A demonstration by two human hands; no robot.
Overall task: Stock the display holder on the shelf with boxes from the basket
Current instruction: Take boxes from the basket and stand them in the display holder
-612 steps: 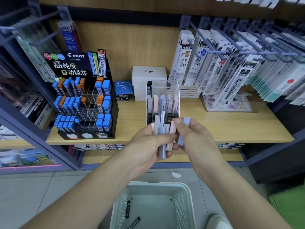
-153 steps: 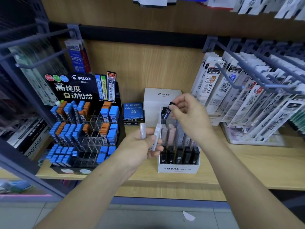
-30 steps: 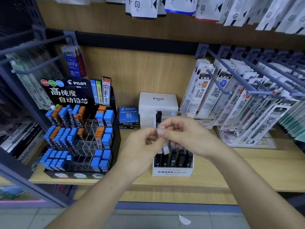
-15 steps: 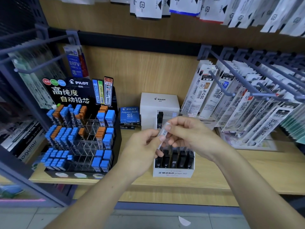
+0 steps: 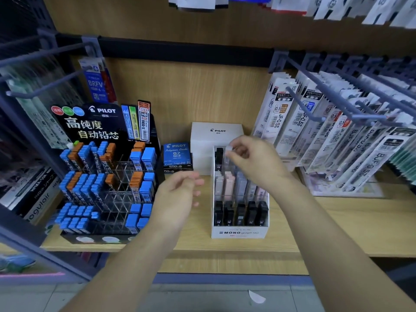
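The white MONO display holder (image 5: 240, 232) stands on the wooden shelf (image 5: 315, 228). Black boxes fill its front row, pastel boxes (image 5: 229, 185) its middle row, and one black box (image 5: 218, 155) stands at the back left. My right hand (image 5: 254, 162) hovers over the back row and pinches a small pale box (image 5: 229, 147) by its top. My left hand (image 5: 180, 192) hangs left of the holder, fingers loosely curled, with nothing in it. The basket is out of view.
A black PILOT lead display (image 5: 108, 176) with blue and orange boxes stands at the left. A white PILOT box (image 5: 216, 134) and a blue lead box (image 5: 177, 155) sit behind. Refill packs hang on pegs (image 5: 337, 122) at the right.
My right hand took the pale box from my left hand and carried it up over the holder's back row. My left hand dropped away to the left, without a box.
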